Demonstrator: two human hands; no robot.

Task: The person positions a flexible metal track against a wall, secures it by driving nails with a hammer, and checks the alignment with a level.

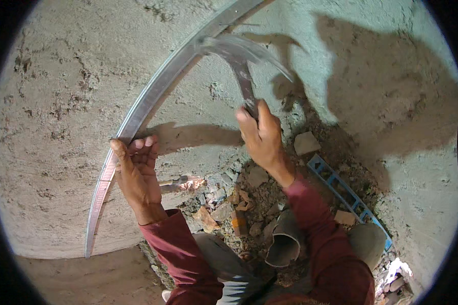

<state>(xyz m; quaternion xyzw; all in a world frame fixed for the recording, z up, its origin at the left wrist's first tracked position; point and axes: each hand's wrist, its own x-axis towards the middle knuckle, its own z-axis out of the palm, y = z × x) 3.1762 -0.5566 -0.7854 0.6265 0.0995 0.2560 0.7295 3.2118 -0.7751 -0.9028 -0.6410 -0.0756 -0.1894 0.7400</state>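
A long metal channel (155, 91) runs along the rough plastered wall, bowed by the lens, from the top edge down to the lower left. My left hand (137, 173) grips it around the middle, thumb on its outer edge and fingers curled on the other side. My right hand (262, 134) is wrapped around the handle of a claw hammer (244, 81). The hammer's striking end is at the channel's upper part, and its claw is smeared by motion. A thin, nail-like line (239, 24) shows near the channel above the hammer head.
Rubble and broken stones (224, 208) cover the ground below the wall. A blue spirit level (351, 201) leans at the right beside a pale block (306, 143). A broken-ended pipe (283, 250) stands between my forearms. Shadows fall across the right wall.
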